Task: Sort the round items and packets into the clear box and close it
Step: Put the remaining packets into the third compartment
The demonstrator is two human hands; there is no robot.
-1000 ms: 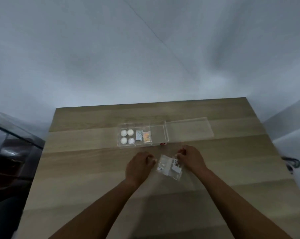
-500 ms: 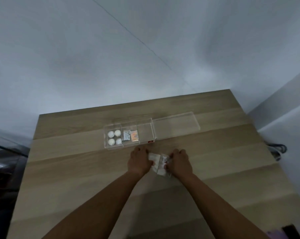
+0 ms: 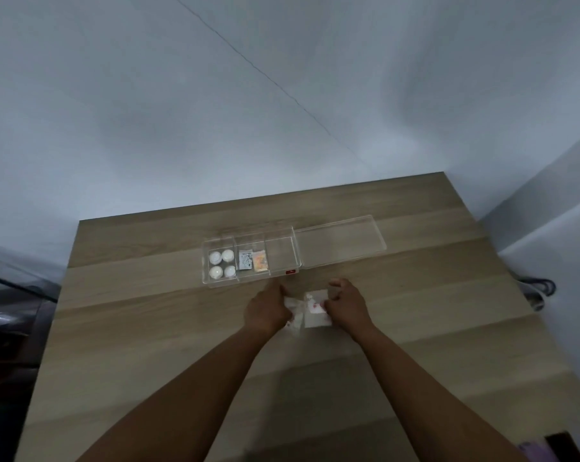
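Both hands, left (image 3: 268,311) and right (image 3: 346,306), pinch white packets (image 3: 310,311) with curled fingers on the worktop (image 3: 132,328), just before the open clear box (image 3: 248,260) (four white round items (image 3: 222,264) inside its left compartment).

Pale grey-blue walls (image 3: 282,95) meeting at a corner, light wooden table (image 3: 148,328), dim light
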